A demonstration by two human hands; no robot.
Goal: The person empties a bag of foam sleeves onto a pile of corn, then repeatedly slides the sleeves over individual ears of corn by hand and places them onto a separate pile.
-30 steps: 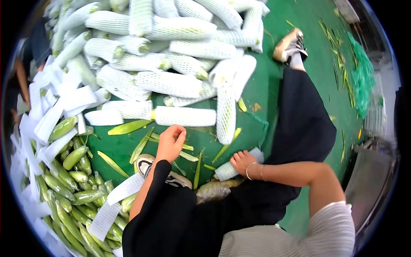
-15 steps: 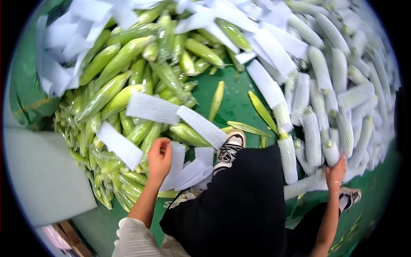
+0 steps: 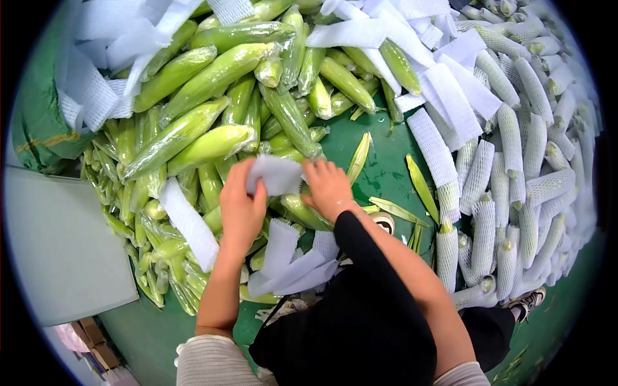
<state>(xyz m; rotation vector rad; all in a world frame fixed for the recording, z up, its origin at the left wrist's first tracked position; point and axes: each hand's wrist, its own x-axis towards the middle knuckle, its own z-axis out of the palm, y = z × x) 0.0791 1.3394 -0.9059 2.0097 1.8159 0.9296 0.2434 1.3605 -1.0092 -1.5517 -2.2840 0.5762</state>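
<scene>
A white foam net sleeve (image 3: 278, 175) spans the gap between my hands over the pile of corn. My left hand (image 3: 239, 206) pinches its left end between thumb and fingers. My right hand (image 3: 329, 188) has its curled fingers at the sleeve's right end; their tips are partly hidden. Beneath them lie green corn cobs (image 3: 215, 143) wrapped in clear film. Another flat foam sleeve (image 3: 188, 225) rests on the corn left of my left hand, and several loose sleeves (image 3: 297, 267) lie just below my hands.
Foam-sleeved corn cobs (image 3: 508, 138) are heaped on the right. More loose sleeves (image 3: 444, 83) lie at the top. Torn husk leaves (image 3: 421, 190) are on the green floor (image 3: 386, 154). A green sack (image 3: 48, 122) and a pale grey panel (image 3: 71, 244) stand at left.
My right hand has come from the sleeved corn on the right to the middle, beside my left hand. My left hand has moved up and taken hold of a foam sleeve.
</scene>
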